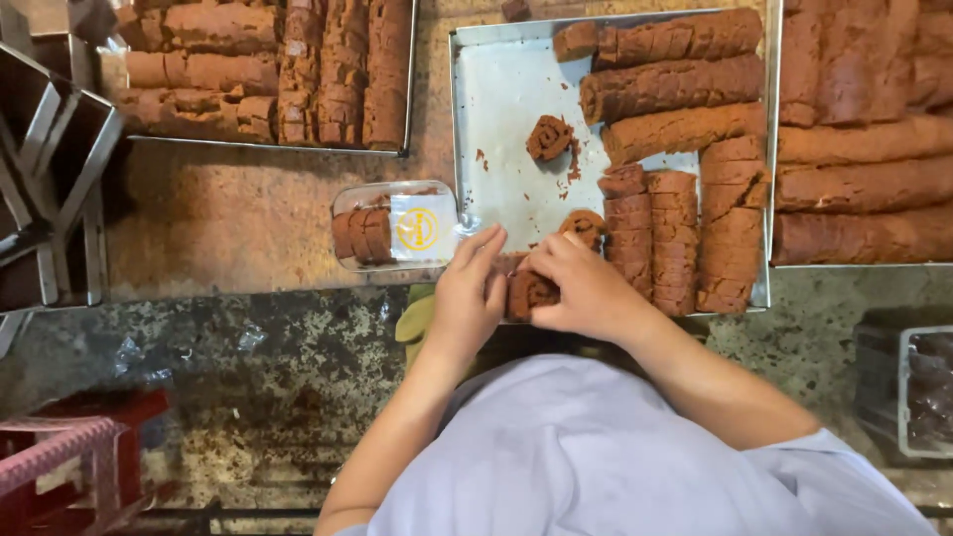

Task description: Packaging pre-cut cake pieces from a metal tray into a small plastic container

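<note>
My left hand (467, 293) and my right hand (581, 288) meet at the near edge of a metal tray (506, 109). Between them they hold a short stack of brown roll slices (529, 293). The fingers of both hands curl around it. Just left of my left hand lies a clear plastic package (395, 225) on its side, partly filled with brown slices and bearing a white and yellow label. On the tray lie long brown rolls (675, 84), columns of cut slices (675, 238) and one loose spiral slice (549, 137).
Another tray of brown rolls (268, 69) sits at the far left, and more rolls (864, 129) fill the right side. Metal frames (50, 169) stand at the left edge. A red stool (69, 457) is lower left; a plastic crate (908, 392) is at the right.
</note>
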